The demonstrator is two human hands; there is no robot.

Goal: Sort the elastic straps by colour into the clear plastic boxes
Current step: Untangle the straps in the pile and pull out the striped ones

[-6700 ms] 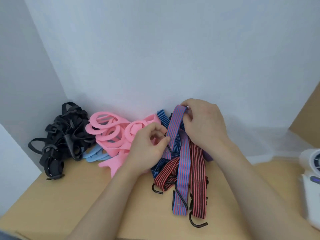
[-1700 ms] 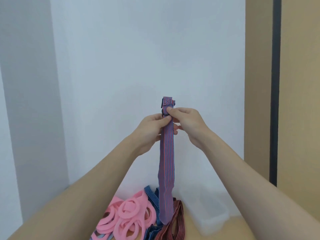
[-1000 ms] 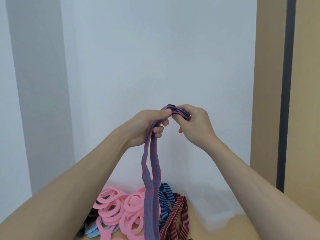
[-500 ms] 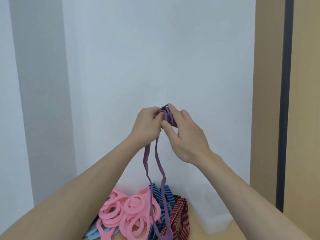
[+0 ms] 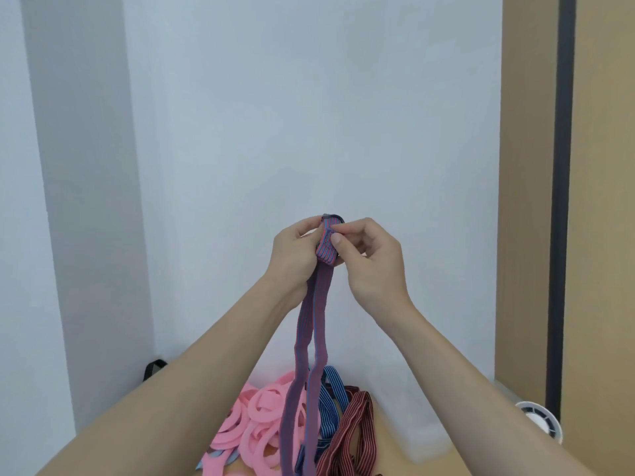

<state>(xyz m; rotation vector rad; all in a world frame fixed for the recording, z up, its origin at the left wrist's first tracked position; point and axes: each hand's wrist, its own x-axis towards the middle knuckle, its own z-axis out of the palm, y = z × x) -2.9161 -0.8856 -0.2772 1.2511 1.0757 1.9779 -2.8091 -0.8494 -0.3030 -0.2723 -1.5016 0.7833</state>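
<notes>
Left hand [image 5: 295, 250] and right hand [image 5: 371, 262], at centre frame, each pinch the folded upper end of the purple striped strap [image 5: 309, 338] between thumb and curled fingers. Its doubled length hangs toward the pile at lower centre; contact with the pile cannot be determined. Risk: the hanging loop may snag the pink rings [image 5: 261, 424] or the blue strap [image 5: 328, 389] and drag them across the table [image 5: 390, 455]. Risk: if either pinch slackens, the elastic folds may spring open. The clear plastic box [image 5: 422, 438], lower right, is hard to see, so a missed drop is possible.
</notes>
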